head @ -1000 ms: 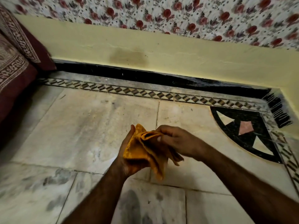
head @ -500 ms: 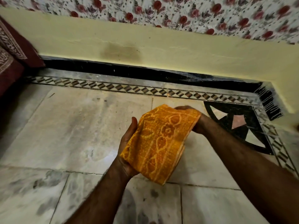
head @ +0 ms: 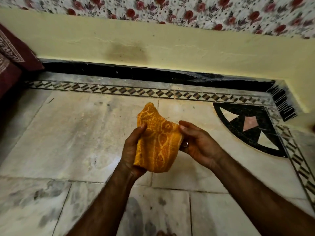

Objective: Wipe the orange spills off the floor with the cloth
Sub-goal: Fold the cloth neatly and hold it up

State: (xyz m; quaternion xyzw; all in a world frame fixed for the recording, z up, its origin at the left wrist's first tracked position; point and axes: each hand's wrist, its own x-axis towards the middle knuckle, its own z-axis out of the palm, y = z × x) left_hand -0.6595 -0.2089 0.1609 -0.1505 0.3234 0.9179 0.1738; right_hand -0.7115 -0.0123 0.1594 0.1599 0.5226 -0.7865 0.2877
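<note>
An orange patterned cloth point(head: 157, 138), folded into a thick wad, is held above the marble floor point(head: 76, 133) between both my hands. My left hand point(head: 132, 150) cups its left side and bottom, thumb laid on the front. My right hand point(head: 197, 145) grips its right edge, thumb on top and fingers behind; a ring shows on one finger. A faint yellowish tint lies on the pale floor slabs around the cloth; no distinct orange spill stands out.
A yellow wall base point(head: 170, 48) with a dark stain point(head: 126, 51) runs along the back, under flowered fabric point(head: 187, 12). A black skirting and a diamond border edge the floor. Maroon printed bedding point(head: 12, 57) sits at the left. A black corner inlay point(head: 250, 128) lies at the right.
The cloth was spread out between the hands half a second ago; it is now folded narrower. My right hand came down from the cloth's top edge to its right side.
</note>
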